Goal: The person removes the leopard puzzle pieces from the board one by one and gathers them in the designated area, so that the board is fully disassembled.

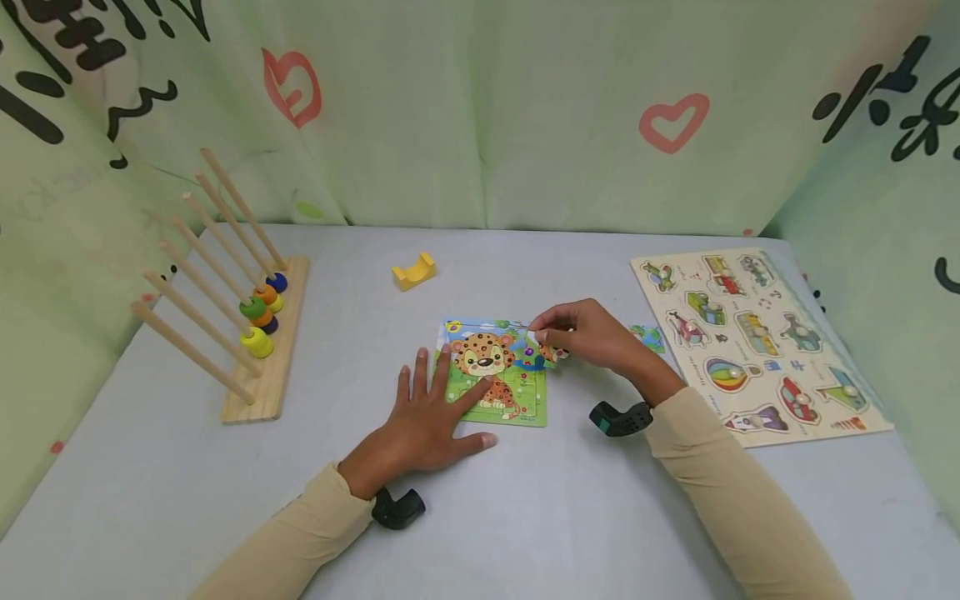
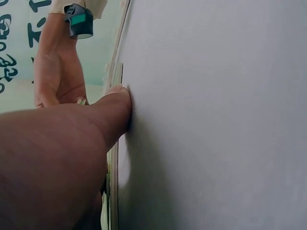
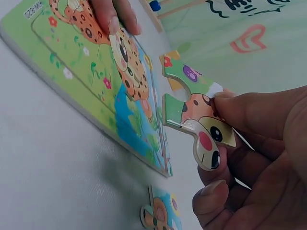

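The right hand (image 1: pixel 592 337) pinched a puzzle piece (image 3: pixel 194 109) between thumb and fingers at the right side of the leopard puzzle board (image 1: pixel 534 408), while the left hand (image 1: pixel 427 429) lay spread, some fingers reaching over the board and the thumb near its lower edge. To work the piece well, the left hand needed to keep the board from sliding on the desk (image 1: pixel 517 517) without covering the part being worked. The pinch at the piece's edge seemed sensible, since it left the rounded tab and the notch free; turning the piece until its picture agreed with the board's, then keeping it level and never forcing the tab, would have been the safest handling.

The right wrist view showed what the head view mostly hid behind the fingers: the piece's cartoon face, its tab, and its tilt clear of the board. The left wrist view showed the left thumb low against the desk but almost nothing of the piece. Only the head view showed whole the wooden peg stand (image 1: pixel 288 333) and the knobbed puzzle (image 1: pixel 757 367), with a loose piece (image 1: pixel 647 337) beside it
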A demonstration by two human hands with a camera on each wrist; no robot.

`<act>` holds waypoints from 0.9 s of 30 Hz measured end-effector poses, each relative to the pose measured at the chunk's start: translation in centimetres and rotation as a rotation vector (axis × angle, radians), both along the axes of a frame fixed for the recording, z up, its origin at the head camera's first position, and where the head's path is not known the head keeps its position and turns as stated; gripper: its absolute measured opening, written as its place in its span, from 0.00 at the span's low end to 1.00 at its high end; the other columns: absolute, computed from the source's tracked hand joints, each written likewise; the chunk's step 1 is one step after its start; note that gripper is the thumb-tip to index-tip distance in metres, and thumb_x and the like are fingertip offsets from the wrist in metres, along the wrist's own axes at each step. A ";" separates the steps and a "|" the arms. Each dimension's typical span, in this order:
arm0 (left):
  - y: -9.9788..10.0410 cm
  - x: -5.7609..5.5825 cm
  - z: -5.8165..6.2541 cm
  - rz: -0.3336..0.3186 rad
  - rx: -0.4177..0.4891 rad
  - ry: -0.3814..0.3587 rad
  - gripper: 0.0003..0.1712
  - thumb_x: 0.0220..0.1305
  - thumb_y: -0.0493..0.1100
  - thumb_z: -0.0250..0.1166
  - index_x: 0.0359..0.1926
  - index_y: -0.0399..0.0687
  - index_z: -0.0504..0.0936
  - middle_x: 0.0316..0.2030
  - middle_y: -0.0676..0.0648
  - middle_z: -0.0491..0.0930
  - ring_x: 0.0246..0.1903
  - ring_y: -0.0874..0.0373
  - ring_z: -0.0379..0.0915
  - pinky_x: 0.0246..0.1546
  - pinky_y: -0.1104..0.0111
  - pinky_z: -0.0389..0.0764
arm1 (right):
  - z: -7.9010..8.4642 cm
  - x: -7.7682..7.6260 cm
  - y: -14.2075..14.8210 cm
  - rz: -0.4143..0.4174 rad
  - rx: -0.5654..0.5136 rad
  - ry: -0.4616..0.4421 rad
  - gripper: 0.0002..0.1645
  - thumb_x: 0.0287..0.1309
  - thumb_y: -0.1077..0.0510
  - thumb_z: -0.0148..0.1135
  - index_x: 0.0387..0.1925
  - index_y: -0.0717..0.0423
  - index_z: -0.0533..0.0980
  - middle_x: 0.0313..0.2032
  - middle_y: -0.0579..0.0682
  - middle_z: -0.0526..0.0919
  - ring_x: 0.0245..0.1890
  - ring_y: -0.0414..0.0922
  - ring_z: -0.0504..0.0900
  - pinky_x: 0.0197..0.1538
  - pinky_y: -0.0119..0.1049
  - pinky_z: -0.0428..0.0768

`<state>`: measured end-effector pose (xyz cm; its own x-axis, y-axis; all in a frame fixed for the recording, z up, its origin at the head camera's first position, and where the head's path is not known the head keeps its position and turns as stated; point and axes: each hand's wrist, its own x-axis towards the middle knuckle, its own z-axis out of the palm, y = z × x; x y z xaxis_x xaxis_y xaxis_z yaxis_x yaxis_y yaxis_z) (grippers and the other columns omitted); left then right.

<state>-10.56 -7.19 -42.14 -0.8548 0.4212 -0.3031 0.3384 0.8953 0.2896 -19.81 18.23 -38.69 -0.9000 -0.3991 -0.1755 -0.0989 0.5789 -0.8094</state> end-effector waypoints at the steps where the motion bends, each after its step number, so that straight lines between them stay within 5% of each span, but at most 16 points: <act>1: 0.0 0.0 0.0 -0.002 0.003 0.004 0.45 0.61 0.75 0.51 0.76 0.73 0.51 0.75 0.35 0.28 0.70 0.32 0.15 0.65 0.39 0.30 | 0.0 0.0 0.3 0.006 -0.002 -0.002 0.10 0.65 0.59 0.60 0.45 0.58 0.82 0.35 0.50 0.84 0.32 0.48 0.77 0.35 0.39 0.75; 16: 0.1 0.0 0.2 -0.008 0.006 0.014 0.44 0.62 0.74 0.53 0.75 0.71 0.52 0.75 0.34 0.30 0.70 0.32 0.17 0.65 0.38 0.30 | -0.6 0.7 3.2 0.132 0.026 -0.059 0.09 0.64 0.63 0.60 0.42 0.64 0.81 0.32 0.49 0.84 0.31 0.44 0.75 0.34 0.36 0.73; 27: -0.1 0.0 0.1 -0.036 0.068 0.044 0.44 0.62 0.72 0.55 0.75 0.67 0.55 0.74 0.31 0.31 0.71 0.35 0.16 0.66 0.40 0.33 | -0.9 0.9 3.1 0.146 0.108 0.025 0.07 0.62 0.66 0.61 0.40 0.64 0.82 0.34 0.50 0.84 0.28 0.43 0.75 0.33 0.38 0.74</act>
